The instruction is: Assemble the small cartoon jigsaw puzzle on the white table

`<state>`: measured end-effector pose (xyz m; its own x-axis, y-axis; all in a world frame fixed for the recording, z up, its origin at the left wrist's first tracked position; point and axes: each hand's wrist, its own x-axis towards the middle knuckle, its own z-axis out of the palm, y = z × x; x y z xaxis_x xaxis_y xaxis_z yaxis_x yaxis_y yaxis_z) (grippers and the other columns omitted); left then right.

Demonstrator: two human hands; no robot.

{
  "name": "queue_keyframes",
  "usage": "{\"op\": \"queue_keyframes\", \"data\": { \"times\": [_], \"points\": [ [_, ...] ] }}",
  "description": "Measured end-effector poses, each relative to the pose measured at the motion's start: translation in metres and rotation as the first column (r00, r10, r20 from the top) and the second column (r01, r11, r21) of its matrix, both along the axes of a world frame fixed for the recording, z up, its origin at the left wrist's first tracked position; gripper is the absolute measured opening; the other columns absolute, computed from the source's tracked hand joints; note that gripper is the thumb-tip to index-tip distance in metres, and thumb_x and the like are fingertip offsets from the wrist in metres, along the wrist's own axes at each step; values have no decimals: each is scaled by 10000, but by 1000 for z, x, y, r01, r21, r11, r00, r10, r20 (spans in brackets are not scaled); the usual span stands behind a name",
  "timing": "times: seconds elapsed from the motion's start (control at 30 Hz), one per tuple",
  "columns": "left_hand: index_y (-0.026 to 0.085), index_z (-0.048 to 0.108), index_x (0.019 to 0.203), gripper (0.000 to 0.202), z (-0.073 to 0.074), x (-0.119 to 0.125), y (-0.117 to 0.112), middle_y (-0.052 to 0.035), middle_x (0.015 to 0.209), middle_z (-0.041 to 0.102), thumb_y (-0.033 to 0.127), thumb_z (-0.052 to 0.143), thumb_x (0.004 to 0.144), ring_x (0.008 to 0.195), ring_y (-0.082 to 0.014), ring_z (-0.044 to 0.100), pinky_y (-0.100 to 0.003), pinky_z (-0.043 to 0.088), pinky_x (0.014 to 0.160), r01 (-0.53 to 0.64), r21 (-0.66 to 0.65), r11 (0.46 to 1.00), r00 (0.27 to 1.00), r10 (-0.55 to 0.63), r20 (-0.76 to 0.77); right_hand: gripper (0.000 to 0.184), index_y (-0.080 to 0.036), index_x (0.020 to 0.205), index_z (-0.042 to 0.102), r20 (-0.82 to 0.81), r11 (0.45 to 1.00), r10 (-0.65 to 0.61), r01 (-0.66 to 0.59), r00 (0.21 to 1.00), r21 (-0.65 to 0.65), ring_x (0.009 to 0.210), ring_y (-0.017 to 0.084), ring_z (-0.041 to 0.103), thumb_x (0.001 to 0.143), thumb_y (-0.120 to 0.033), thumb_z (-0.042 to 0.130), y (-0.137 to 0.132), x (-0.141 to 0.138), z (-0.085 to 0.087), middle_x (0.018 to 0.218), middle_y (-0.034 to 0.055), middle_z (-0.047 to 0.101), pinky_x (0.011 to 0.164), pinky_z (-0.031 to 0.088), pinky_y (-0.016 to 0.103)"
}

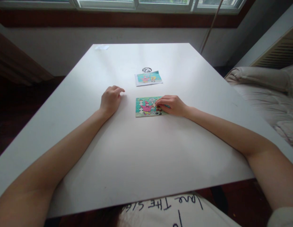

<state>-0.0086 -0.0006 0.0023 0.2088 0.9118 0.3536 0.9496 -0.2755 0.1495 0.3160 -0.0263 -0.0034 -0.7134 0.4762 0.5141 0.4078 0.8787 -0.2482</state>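
The right hand [173, 105] rests on the right part of a small cartoon jigsaw puzzle [146, 107] lying flat near the middle of the white surface [141, 157], its fingers curled and drawn together with the tips pressed down on the picture; whether a loose piece sits under those tips cannot be made out, since the hand covers the puzzle's right edge. A few white gaps show along the puzzle's left side. The left hand [110, 100] lies well to the left of the puzzle, knuckles up, fingers loosely bent and holding nothing. Farther back lies a printed reference card [148, 78] with the same cartoon scene, and just behind it a small dark round object [146, 69], too small to identify. A bed [267, 91] is cut off at the right edge.
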Motion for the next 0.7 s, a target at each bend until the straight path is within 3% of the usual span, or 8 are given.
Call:
{"op": "queue_keyframes", "data": {
  "times": [0.27,0.7],
  "points": [
    [185,746,1006,389,0,1,-1,-93,1144,682,62,413,847,1088,-247,621,-362,506,980,45,31,999,999,-45,7,250,-199,973,728,-9,1000,8,-8,1000,2,905,177,727,923,-152,487,0,-1,0,995,58,782,804,582,298],
    [176,742,1101,429,-2,-1,1,-87,1193,690,63,411,851,1116,-236,625,-348,495,1034,49,39,998,998,-51,41,255,-185,974,733,-8,999,15,-14,1000,44,893,176,729,920,-137,488,-1,-1,1,990,57,784,789,581,282]
  ]
}}
